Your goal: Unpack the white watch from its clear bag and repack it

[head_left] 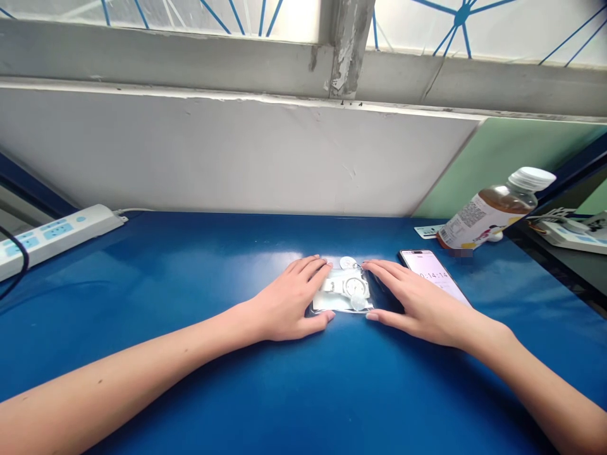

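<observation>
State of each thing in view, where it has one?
Clear bag: flat, seal unclear.
Watch: face up, in the bag.
Left hand: open, at the bag.
Right hand: open, at the bag.
Phone: screen lit.
Bottle: capped, holding liquid.
Left power strip: power unclear.
Right power strip: power unclear.

Bright windows (303,22), soft glare on table (332,385)

Tabletop (303,392) is blue. Watch (355,287) is white; bag (320,304) is clear. Phone screen (442,279) is pale pink with dark digits (434,275). Bottle (496,212) shows white cap (531,178), brown contents (509,200), white label (477,221) with yellow patches. Power strip (71,243) is white with light-blue panels (58,230). Wall (213,158) is off-white, side panel (467,167) pale green. Window bars (461,16) are blue.
</observation>
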`<state>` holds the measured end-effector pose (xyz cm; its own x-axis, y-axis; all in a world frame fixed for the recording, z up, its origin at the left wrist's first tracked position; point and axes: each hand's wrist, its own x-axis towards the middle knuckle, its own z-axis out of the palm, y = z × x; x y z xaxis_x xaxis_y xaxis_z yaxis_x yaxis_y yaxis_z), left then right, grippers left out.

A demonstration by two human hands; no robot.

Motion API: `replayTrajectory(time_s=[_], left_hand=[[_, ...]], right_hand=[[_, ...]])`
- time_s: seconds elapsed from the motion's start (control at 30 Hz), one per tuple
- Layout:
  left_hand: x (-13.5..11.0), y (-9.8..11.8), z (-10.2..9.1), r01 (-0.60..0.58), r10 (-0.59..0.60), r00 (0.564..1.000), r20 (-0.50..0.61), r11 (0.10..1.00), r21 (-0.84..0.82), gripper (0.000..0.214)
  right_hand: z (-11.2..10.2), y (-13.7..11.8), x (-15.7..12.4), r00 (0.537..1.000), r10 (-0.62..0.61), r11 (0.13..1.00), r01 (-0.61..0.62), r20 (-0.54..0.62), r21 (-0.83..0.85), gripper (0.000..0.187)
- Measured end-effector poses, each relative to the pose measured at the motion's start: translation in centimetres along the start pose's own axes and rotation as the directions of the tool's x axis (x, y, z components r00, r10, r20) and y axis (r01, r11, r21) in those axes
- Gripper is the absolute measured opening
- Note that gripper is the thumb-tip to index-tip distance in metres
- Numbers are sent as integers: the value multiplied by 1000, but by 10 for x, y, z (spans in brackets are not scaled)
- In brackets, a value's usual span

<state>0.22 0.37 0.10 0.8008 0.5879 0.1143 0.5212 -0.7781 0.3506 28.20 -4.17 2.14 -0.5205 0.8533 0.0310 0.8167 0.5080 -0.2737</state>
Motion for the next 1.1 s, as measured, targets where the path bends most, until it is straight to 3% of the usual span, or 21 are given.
replayTrajectory(time_s=[0.17,0.53,0.77,1.1], left_hand=[[0,1,-1,12,-13,1000,-5,1000,-19,83],[0,0,1,6,-6,1000,-25,1000,8,71],[-1,-1,1,10,-10,1000,-16,1000,6,73],[0,0,1,-3,3,1000,-31,1000,-16,70]], right_hand=[[0,0,0,1000,8,1000,-8,12,-6,73],[2,1,-1,1000,8,1000,-8,-12,14,73],[1,1,-2,1000,13,1000,-12,26,-15,76],[3,1,-2,1000,-10,1000,10,-4,-23,74]])
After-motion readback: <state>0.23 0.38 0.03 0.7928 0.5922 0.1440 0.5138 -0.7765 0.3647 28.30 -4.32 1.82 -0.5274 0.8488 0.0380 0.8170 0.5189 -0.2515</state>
